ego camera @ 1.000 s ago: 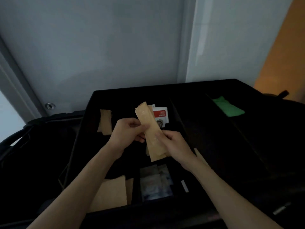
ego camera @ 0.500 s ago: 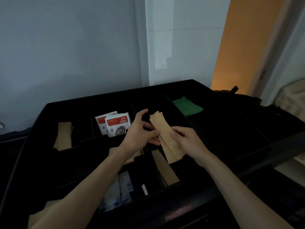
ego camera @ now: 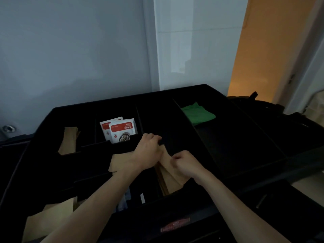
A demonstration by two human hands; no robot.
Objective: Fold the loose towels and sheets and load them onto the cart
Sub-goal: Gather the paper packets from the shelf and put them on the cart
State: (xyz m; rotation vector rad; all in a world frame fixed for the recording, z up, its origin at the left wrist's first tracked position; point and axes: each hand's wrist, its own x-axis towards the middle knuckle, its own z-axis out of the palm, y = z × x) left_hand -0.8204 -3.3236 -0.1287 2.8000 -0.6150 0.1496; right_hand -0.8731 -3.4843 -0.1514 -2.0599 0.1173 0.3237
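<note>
Both hands have come down since half a second ago: the brown paper packets that were held up above the black divided tray are now lowered into a narrow compartment near the tray's front edge, about midway along it, where they lean against the brown packets already standing there. The left hand is knuckles-up with its fingers curled over the top of the packets, its fingertips by the dark divider behind them; before, its fingers were spread and only pinching the packet's side. The right hand is curled into a loose fist at the packets' right edge, and whether it grips them or merely rests against them cannot be told. The view has barely shifted from the earlier frame, so the tray's other contents sit where they did: two red-and-white sachets upright in a compartment toward the back edge, left of the hands; a brown envelope leaning in the compartment toward the back left corner; more brown paper at the front left corner; and a folded green cloth lying in a long compartment toward the back right. No towels or sheets can be made out elsewhere on the tray, which is very dimly lit.
</note>
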